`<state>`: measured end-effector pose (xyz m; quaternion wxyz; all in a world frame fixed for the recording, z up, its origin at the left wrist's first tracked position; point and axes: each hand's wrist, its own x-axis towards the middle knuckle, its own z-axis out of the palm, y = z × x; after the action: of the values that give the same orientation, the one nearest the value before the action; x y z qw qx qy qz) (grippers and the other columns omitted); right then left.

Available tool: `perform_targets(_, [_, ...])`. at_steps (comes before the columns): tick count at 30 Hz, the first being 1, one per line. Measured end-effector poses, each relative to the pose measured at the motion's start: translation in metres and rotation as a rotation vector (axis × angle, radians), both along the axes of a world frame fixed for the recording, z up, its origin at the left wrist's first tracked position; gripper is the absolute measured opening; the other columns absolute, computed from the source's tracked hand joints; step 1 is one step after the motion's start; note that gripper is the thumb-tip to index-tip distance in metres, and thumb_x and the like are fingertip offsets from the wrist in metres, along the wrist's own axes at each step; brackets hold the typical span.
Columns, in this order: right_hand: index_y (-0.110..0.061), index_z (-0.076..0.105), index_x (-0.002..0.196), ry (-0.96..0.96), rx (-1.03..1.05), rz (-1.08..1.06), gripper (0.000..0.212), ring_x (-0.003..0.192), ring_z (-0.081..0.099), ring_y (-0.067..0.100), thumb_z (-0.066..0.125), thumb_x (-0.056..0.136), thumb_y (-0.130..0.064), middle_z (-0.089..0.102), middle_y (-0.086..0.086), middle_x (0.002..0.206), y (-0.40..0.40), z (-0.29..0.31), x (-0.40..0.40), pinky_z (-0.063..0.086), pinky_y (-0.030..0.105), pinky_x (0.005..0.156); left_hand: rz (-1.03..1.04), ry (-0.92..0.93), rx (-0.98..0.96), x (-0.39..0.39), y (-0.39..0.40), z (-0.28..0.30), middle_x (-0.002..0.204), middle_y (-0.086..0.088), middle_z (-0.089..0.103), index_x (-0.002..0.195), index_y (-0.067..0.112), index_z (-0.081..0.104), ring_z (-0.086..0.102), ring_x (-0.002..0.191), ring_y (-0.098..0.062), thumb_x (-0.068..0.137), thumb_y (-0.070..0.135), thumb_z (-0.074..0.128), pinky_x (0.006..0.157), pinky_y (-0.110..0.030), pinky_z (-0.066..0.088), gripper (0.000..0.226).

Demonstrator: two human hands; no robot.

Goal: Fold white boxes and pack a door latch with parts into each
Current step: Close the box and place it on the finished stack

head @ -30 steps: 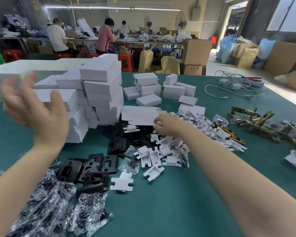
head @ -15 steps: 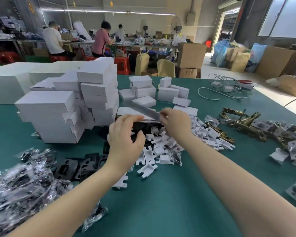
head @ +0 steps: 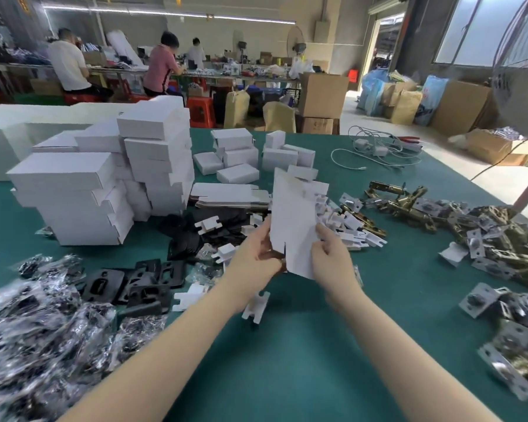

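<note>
**Flat box blank lifted off the pile, now held in both hands**

The change: a flat white box blank (head: 293,220) is off the stack of blanks (head: 229,194) and up in the air above the middle of the green tabletop (head: 302,345). Half a second back both hands were down at that stack, just picking at the top sheet; a second back the left hand was raised and empty at the far left.

Hands now: left hand (head: 253,260) grips the blank's lower left edge, fingers curled round it. Right hand (head: 329,257) pinches the lower right edge, thumb on the near face. The blank stands nearly upright, tilted slightly, still unfolded; slots and tabs show along its edges.

Reading: the pick-up of the blank looks done, and folding probably comes next. Nothing is packed into this one yet.

Where the rest lies:
- Finished white boxes (head: 104,184) stacked at the left, more small ones at the far centre.
- Brass door latches (head: 409,205) heaped at the right, well apart from the hands.
- Black plates (head: 141,281) and bagged parts (head: 37,330) at the near left.
- White card inserts (head: 342,220) scattered just behind and below the blank.
</note>
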<state>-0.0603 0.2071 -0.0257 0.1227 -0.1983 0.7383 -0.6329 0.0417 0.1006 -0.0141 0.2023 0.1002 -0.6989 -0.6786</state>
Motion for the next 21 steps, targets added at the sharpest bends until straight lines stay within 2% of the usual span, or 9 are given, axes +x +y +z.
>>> perform_targets(2, [-0.018, 0.044, 0.146, 0.007, 0.014, 0.037, 0.045, 0.131, 0.05, 0.01, 0.037, 0.102, -0.012, 0.054, -0.009, 0.14, 0.002, -0.007, 0.009, 0.042, 0.036, 0.11, 0.041, 0.001, 0.098, -0.003, 0.009, -0.007, 0.116, 0.001, 0.071, 0.127, 0.025, 0.056, 0.066, 0.11, -0.019, 0.074, 0.009, 0.06, 0.091, -0.034, 0.055, 0.056])
perform_targets(4, [-0.018, 0.044, 0.147, 0.014, 0.008, 0.035, 0.045, 0.133, 0.045, 0.01, 0.039, 0.102, -0.014, 0.051, -0.007, 0.144, 0.003, -0.009, 0.016, 0.037, 0.036, 0.113, 0.034, 0.018, 0.202, -0.004, 0.012, -0.013, 0.118, -0.003, 0.07, 0.128, 0.019, 0.056, 0.066, 0.11, -0.021, 0.078, 0.007, 0.06, 0.089, -0.035, 0.056, 0.052])
perform_targets(7, [-0.019, 0.044, 0.147, -0.002, -0.029, 0.082, 0.044, 0.124, 0.049, 0.003, 0.041, 0.103, -0.017, 0.053, -0.012, 0.139, 0.002, -0.01, 0.019, 0.039, 0.021, 0.103, -0.055, 0.067, 0.34, -0.005, 0.008, -0.016, 0.115, -0.004, 0.07, 0.133, 0.015, 0.054, 0.069, 0.1, -0.02, 0.092, -0.004, 0.045, 0.076, -0.031, 0.056, 0.046])
perform_targets(9, [-0.019, 0.046, 0.145, 0.032, -0.029, 0.128, 0.042, 0.12, 0.048, 0.0, 0.042, 0.104, -0.019, 0.053, -0.011, 0.139, 0.001, -0.012, 0.022, 0.037, 0.018, 0.1, -0.085, 0.091, 0.357, -0.005, 0.007, -0.016, 0.116, 0.001, 0.069, 0.139, 0.02, 0.05, 0.068, 0.096, -0.014, 0.096, 0.005, 0.045, 0.074, -0.03, 0.056, 0.046])
perform_targets(12, [-0.021, 0.063, 0.126, 0.142, 0.017, 0.183, 0.028, 0.097, 0.057, 0.012, 0.047, 0.103, -0.021, 0.068, -0.002, 0.12, -0.003, -0.017, 0.03, 0.045, 0.029, 0.091, -0.057, 0.08, 0.302, -0.004, 0.01, -0.018, 0.132, 0.01, 0.063, 0.13, 0.045, 0.056, 0.063, 0.114, -0.009, 0.096, 0.029, 0.06, 0.082, -0.027, 0.056, 0.038])
perform_targets(14, [-0.017, 0.066, 0.107, 0.149, -0.056, 0.181, 0.017, 0.096, 0.065, 0.014, 0.055, 0.098, -0.008, 0.072, -0.001, 0.101, -0.005, -0.021, 0.031, 0.052, 0.032, 0.087, -0.006, 0.073, 0.23, -0.004, 0.009, -0.022, 0.134, 0.01, 0.061, 0.124, 0.05, 0.058, 0.06, 0.12, -0.012, 0.083, 0.031, 0.072, 0.092, -0.026, 0.053, 0.048])
perform_targets(15, [-0.017, 0.065, 0.107, 0.094, -0.144, 0.181, 0.021, 0.098, 0.067, 0.012, 0.061, 0.092, -0.003, 0.073, -0.003, 0.1, -0.005, -0.02, 0.033, 0.054, 0.029, 0.086, 0.027, 0.076, 0.208, -0.004, 0.008, -0.025, 0.136, 0.011, 0.059, 0.122, 0.052, 0.059, 0.06, 0.12, -0.012, 0.079, 0.028, 0.078, 0.093, -0.026, 0.053, 0.052])
perform_targets(18, [-0.026, 0.07, 0.107, -0.036, -0.312, 0.107, 0.027, 0.099, 0.069, 0.012, 0.064, 0.089, -0.006, 0.074, -0.005, 0.103, -0.002, -0.019, 0.032, 0.055, 0.028, 0.081, 0.147, 0.106, 0.204, -0.006, 0.0, -0.029, 0.132, 0.015, 0.06, 0.13, 0.046, 0.05, 0.063, 0.115, -0.01, 0.074, 0.019, 0.078, 0.088, -0.029, 0.055, 0.068])
perform_targets(21, [-0.035, 0.072, 0.099, -0.144, -0.421, 0.061, 0.03, 0.091, 0.069, 0.016, 0.046, 0.103, -0.022, 0.074, -0.003, 0.102, 0.001, -0.016, 0.026, 0.057, 0.027, 0.07, 0.231, 0.09, 0.167, -0.006, -0.004, -0.03, 0.132, 0.017, 0.059, 0.151, 0.032, 0.024, 0.062, 0.114, -0.004, 0.085, 0.009, 0.074, 0.09, -0.026, 0.053, 0.086])
